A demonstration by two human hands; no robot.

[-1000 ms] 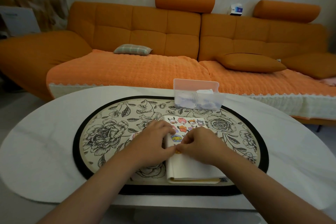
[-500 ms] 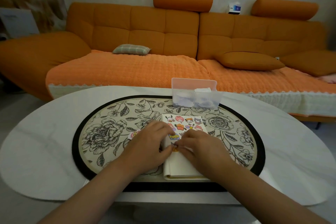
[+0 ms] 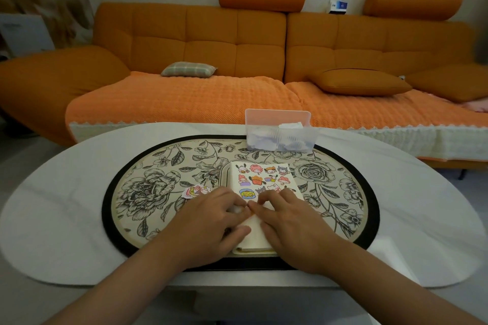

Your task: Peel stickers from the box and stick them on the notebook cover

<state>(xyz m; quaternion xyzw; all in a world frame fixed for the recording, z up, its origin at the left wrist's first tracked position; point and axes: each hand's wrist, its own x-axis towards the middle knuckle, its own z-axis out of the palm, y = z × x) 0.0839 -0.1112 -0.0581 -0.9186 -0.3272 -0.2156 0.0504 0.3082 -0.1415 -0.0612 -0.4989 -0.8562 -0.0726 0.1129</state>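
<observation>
Nearest, the left hand (image 3: 211, 221) and right hand (image 3: 287, 227) lie over the near half of the notebook (image 3: 264, 179), their fingertips meeting just above its middle, where a sliver of an orange sticker (image 3: 250, 205) shows between them. A second ago both hands held that sticker up in a pinch. Now the thumbs have spread away and the fingers sit low on the cover, so it is probably being laid down and rubbed flat. The right hand's bent fingers press on the cover and seem to hold nothing. The left hand's fingers curl over a pale scrap, perhaps backing, and I cannot tell whether they grip it. The far half of the notebook carries rows of stickers (image 3: 261, 182) already in place, so the task looks well along. Just left of the notebook, loose stickers (image 3: 196, 190) wait on the floral mat (image 3: 145, 192), likely next. Beyond the notebook, at the mat's far edge, stands the clear box (image 3: 280, 134) holding pale sheets. The white surface (image 3: 52, 206) spreads around the mat, and an orange sofa (image 3: 211, 42) lies behind.
</observation>
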